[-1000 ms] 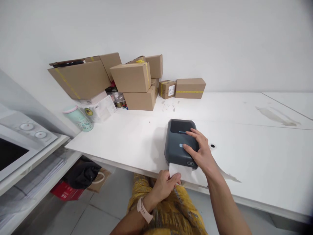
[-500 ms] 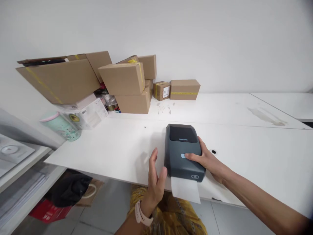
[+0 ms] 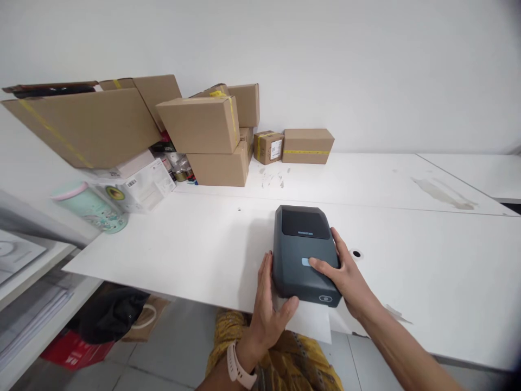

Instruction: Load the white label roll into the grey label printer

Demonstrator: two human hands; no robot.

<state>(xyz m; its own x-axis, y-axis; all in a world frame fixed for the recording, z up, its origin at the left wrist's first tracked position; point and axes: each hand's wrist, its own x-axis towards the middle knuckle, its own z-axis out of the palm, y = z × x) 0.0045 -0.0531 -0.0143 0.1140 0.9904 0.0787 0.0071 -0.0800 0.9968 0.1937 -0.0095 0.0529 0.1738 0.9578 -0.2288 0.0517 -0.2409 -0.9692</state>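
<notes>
A dark grey-blue label printer [image 3: 306, 282] sits near the table's front edge, with a dark window on top and a light blue button [image 3: 306, 262]. White paper [image 3: 311, 320] hangs out from under its front, over the table edge. My right hand [image 3: 345, 271] is wrapped round the printer's right side, its thumb on the button. On the opposite side my left hand [image 3: 271, 309] lies with its fingers along the printer's left wall and its thumb at the front lower edge, over part of the paper. A pale pink band is on my left wrist.
Cardboard boxes [image 3: 199, 127] are stacked at the back left; two smaller boxes [image 3: 307, 146] stand by the wall. A mint-green tumbler [image 3: 93, 209] leans beside a white box [image 3: 142, 187]. Right of the printer is a round table hole [image 3: 356, 254]. Shelves are at far left.
My left hand has closed in from beside the printer and now touches its left side and front edge. The right hand keeps its hold, thumb still at the button. The view has shifted slightly.
</notes>
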